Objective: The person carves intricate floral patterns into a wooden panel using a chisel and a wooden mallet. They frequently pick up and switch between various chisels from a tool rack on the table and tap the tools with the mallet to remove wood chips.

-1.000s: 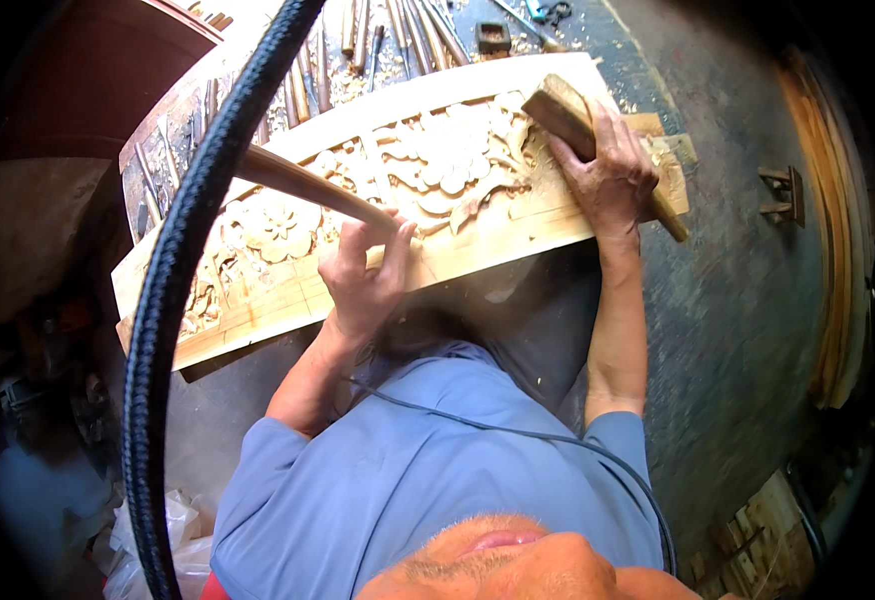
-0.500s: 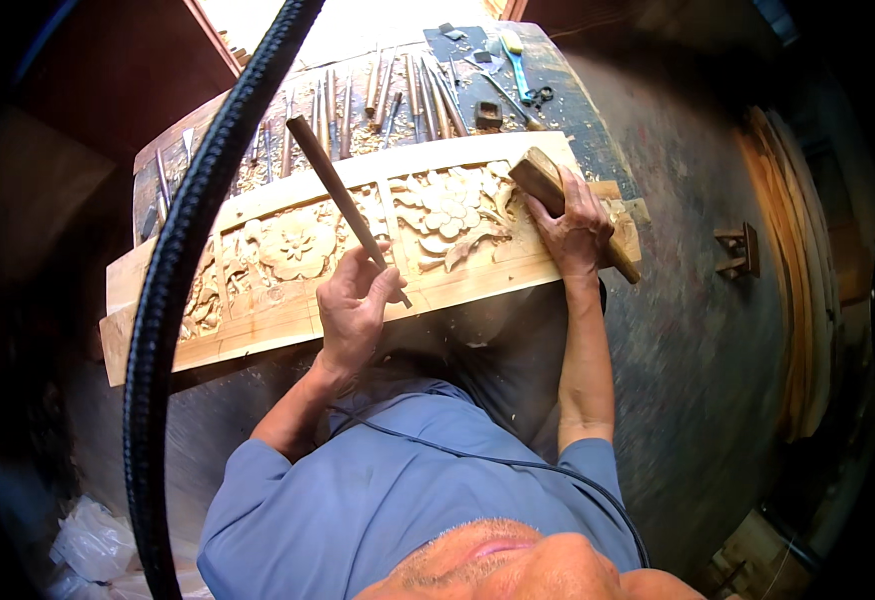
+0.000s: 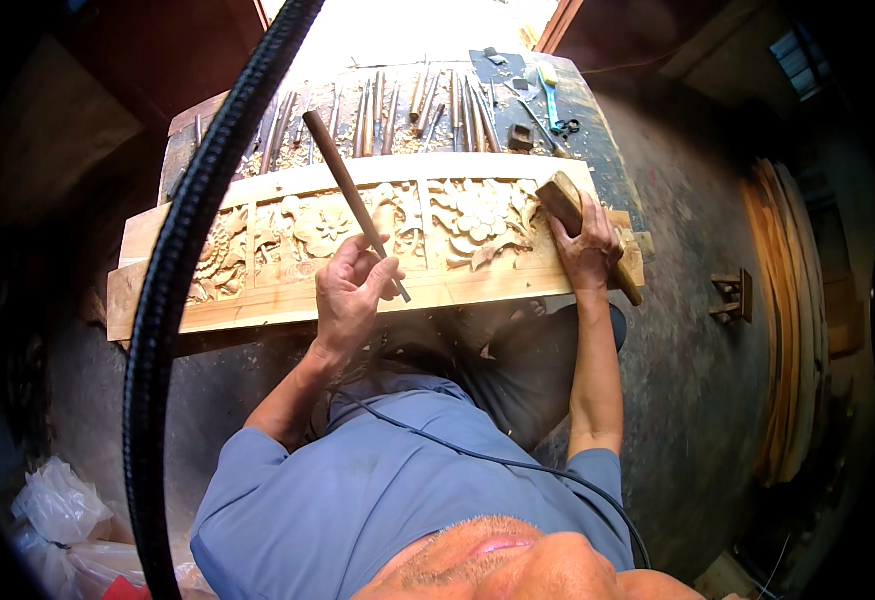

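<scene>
My left hand (image 3: 350, 298) holds a long round-handled chisel (image 3: 343, 170) between fingers and thumb, tilted with its top toward the upper left and its tip over the front border of a pale carved wooden panel (image 3: 483, 210). The panel lies across the near end of a worktable and shows flowers and leaves in framed sections. My right hand (image 3: 588, 255) is wrapped round a wooden mallet (image 3: 560, 197) at the panel's right end, with the block pointing up-left and its handle sticking out toward the lower right.
Rows of chisels (image 3: 378, 115), a brush (image 3: 550, 100), a small dark block (image 3: 521, 137) and shavings cover the table (image 3: 598, 150) behind the panel. A small wooden stool (image 3: 733, 295) and long leaning boards (image 3: 788, 320) stand at right; plastic bags (image 3: 63, 500) lie lower left; a thick black cord crosses the view.
The view has shifted so the doorway and more of the table's back show. The chisel in my left hand now stands more steeply. My right hand still grips the mallet.
</scene>
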{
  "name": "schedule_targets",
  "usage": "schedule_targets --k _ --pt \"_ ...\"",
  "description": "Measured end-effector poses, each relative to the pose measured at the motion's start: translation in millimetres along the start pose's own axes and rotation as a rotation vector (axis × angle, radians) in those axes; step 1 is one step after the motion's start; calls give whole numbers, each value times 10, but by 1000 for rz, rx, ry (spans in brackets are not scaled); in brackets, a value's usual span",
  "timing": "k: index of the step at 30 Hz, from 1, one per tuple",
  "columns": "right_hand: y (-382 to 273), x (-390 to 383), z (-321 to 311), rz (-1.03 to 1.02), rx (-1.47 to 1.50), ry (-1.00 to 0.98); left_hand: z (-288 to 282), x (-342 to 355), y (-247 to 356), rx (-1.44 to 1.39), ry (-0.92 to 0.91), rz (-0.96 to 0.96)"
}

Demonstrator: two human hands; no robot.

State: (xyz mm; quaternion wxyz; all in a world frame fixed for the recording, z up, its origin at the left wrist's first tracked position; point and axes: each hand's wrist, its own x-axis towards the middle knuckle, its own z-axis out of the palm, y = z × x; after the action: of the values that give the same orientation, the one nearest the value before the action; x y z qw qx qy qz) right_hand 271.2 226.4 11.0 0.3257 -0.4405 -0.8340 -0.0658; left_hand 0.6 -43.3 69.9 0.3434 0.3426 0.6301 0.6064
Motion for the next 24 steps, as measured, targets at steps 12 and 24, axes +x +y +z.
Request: schedule_targets --k 12,24 --pt "-60 26 -99 23 36 -68 67 532 63 127 87 23" --pt "10 66 -115 100 91 -141 -71 2754 -366 93 -152 -255"
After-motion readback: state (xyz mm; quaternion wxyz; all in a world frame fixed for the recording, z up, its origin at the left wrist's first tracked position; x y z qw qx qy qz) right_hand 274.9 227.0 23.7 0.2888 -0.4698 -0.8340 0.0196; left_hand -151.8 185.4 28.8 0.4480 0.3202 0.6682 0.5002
